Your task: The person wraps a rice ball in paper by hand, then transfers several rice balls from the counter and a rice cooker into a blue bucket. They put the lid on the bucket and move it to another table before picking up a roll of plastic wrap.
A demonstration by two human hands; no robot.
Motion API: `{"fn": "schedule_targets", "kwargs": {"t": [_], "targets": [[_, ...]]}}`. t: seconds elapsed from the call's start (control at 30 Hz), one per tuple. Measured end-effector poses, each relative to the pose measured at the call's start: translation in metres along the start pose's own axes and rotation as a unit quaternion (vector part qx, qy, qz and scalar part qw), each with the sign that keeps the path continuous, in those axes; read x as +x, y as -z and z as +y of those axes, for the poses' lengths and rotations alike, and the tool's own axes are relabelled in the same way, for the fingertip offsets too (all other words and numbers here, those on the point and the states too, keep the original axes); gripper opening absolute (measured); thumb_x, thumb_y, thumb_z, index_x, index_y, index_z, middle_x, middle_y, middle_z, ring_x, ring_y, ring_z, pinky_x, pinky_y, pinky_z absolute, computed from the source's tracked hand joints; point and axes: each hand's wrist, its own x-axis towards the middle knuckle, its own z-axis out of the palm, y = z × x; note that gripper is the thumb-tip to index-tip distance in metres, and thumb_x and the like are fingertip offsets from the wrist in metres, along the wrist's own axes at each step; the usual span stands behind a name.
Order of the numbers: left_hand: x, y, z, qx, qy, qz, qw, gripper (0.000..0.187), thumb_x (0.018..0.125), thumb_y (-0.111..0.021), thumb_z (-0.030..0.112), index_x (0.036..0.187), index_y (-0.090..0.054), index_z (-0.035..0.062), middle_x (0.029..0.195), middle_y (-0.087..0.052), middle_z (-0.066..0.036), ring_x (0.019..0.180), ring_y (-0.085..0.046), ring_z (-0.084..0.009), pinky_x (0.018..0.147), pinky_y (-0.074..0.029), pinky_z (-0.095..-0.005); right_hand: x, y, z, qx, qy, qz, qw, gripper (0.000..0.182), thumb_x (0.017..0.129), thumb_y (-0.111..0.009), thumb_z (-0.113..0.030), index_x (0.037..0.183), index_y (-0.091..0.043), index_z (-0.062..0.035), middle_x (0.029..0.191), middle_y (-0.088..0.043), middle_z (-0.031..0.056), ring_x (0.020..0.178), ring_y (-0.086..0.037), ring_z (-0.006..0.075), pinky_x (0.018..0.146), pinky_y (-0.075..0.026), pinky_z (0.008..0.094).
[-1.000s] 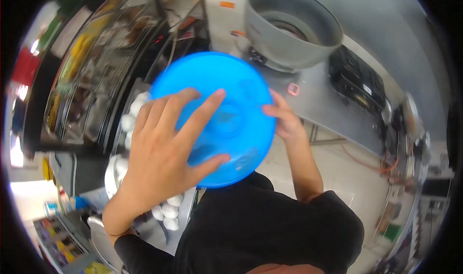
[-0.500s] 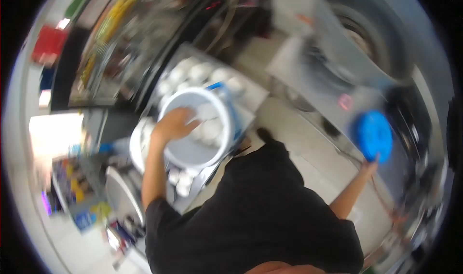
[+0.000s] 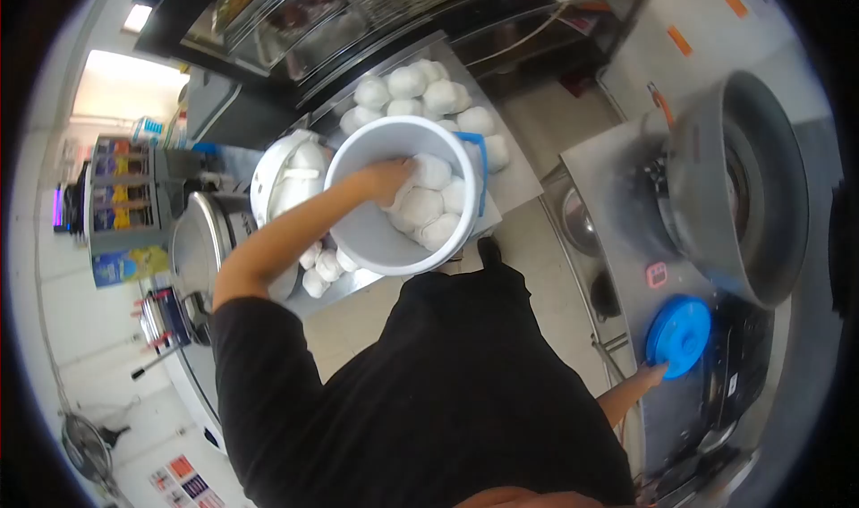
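My left hand (image 3: 391, 182) reaches down inside a white bucket (image 3: 353, 231) that holds several white, rounded bundles (image 3: 420, 208), perhaps bagged dough balls. Its fingers are closed at the edge of one bundle and partly hidden by it. Far to the right, my right hand (image 3: 656, 374) pinches the near rim of a round blue lid (image 3: 680, 336), which is over the steel counter and seems to lie flat on it. The bucket stands on a metal table (image 3: 512, 184) with its blue handle (image 3: 483, 173) hanging on the right side.
More white bundles (image 3: 407, 83) sit on the table behind the bucket. A second white tub (image 3: 284, 182) with bundles stands on its left. A large grey wok-like pan (image 3: 698, 186) rests on the right counter (image 3: 617, 195). Behind the table is a glass-fronted display case (image 3: 295, 25).
My left hand has gone from open above the bundles to lower in the bucket, against one bundle. The blue lid and my right hand sit lower in view; the head camera has also turned.
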Motion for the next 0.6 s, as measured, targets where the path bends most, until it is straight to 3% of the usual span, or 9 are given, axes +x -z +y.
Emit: {"fn": "schedule_targets", "kwargs": {"t": [0.13,0.23,0.27,0.3,0.33,0.37,0.4,0.5,0.6], "targets": [[-0.001,-0.003,0.004,0.001,0.009,-0.016,1.0,0.101,0.07,-0.078,0.0,0.155,-0.025,-0.0113,0.122,-0.066,-0.034,0.113,-0.069,-0.0472,0.095,-0.057,-0.0489,-0.023,-0.004,-0.005,-0.063,0.025,0.007,0.998,0.068,0.091,-0.074,-0.026,0.142,-0.056,0.0153,0.14,-0.063,0.0275,0.128,-0.061,0.0424,0.108,-0.053,0.0529],[-0.006,-0.019,-0.003,0.071,-0.06,0.084,0.992,0.102,0.07,-0.079,0.001,0.157,-0.027,-0.008,0.132,-0.063,-0.033,0.121,-0.065,-0.0471,0.103,-0.054,-0.0476,-0.121,0.003,-0.035,-0.288,0.071,0.103,0.949,0.053,0.092,-0.071,-0.025,0.131,-0.066,0.0105,0.132,-0.069,0.0263,0.12,-0.066,0.0388,0.103,-0.055,0.0479],[-0.005,-0.027,-0.007,0.055,-0.057,0.102,0.992,0.103,0.071,-0.078,-0.001,0.159,-0.024,-0.0054,0.137,-0.059,-0.033,0.128,-0.06,-0.0469,0.11,-0.048,-0.0485,-0.107,0.008,-0.027,-0.297,0.102,0.11,0.943,0.048,0.092,-0.07,-0.024,0.127,-0.067,0.0091,0.13,-0.07,0.0259,0.117,-0.067,0.0373,0.101,-0.055,0.0478],[-0.003,-0.033,-0.01,0.044,-0.064,0.123,0.989,0.104,0.072,-0.076,-0.003,0.161,-0.022,-0.0029,0.142,-0.056,-0.033,0.134,-0.054,-0.0467,0.117,-0.042,-0.0494,-0.079,0.014,-0.012,-0.254,0.149,0.095,0.951,0.043,0.092,-0.07,-0.023,0.122,-0.068,0.0076,0.127,-0.07,0.0254,0.113,-0.067,0.0358,0.099,-0.055,0.0477],[-0.012,-0.03,-0.008,0.016,-0.077,0.144,0.987,0.103,0.069,-0.081,-0.001,0.158,-0.03,0.0,0.144,-0.055,-0.029,0.137,-0.051,-0.0449,0.119,-0.04,-0.0497,-0.044,0.023,0.0,-0.199,0.197,0.079,0.957,0.038,0.093,-0.07,-0.022,0.117,-0.069,0.0062,0.124,-0.071,0.0249,0.11,-0.068,0.0343,0.096,-0.055,0.0476],[-0.027,-0.015,0.005,0.068,-0.072,0.112,0.989,0.108,0.062,-0.089,0.004,0.156,-0.035,0.0019,0.144,-0.055,-0.026,0.138,-0.05,-0.0441,0.12,-0.039,-0.0505,-0.028,0.027,0.013,-0.138,0.225,0.087,0.961,0.033,0.093,-0.07,-0.021,0.113,-0.069,0.0048,0.121,-0.072,0.0244,0.106,-0.069,0.0328,0.094,-0.055,0.0475],[-0.028,-0.005,0.01,0.071,-0.077,0.087,0.991,0.117,0.054,-0.095,0.01,0.156,-0.037,0.0042,0.144,-0.056,-0.023,0.139,-0.05,-0.0429,0.121,-0.038,-0.051,-0.013,0.022,0.022,-0.029,0.227,0.11,0.967,0.034,0.093,-0.073,-0.017,0.118,-0.065,0.0039,0.118,-0.07,0.0225,0.105,-0.067,0.0307,0.094,-0.054,0.0455],[-0.039,0.011,0.032,0.148,-0.077,0.076,0.983,0.116,0.049,-0.099,0.013,0.153,-0.048,0.0065,0.149,-0.056,-0.018,0.141,-0.051,-0.037,0.119,-0.041,-0.0487,-0.034,0.013,0.034,0.013,0.337,0.087,0.937,0.039,0.098,-0.076,-0.013,0.129,-0.059,0.0018,0.121,-0.064,0.0191,0.107,-0.063,0.029,0.094,-0.052,0.0419],[-0.022,-0.011,0.005,0.177,-0.126,0.128,0.968,0.109,0.048,-0.099,0.016,0.147,-0.054,0.0086,0.15,-0.056,-0.016,0.14,-0.052,-0.0343,0.117,-0.043,-0.048,-0.142,-0.021,0.011,-0.021,0.403,0.01,0.915,0.036,0.101,-0.072,-0.014,0.132,-0.059,0.0017,0.121,-0.063,0.017,0.102,-0.063,0.0265,0.089,-0.052,0.039]]}}
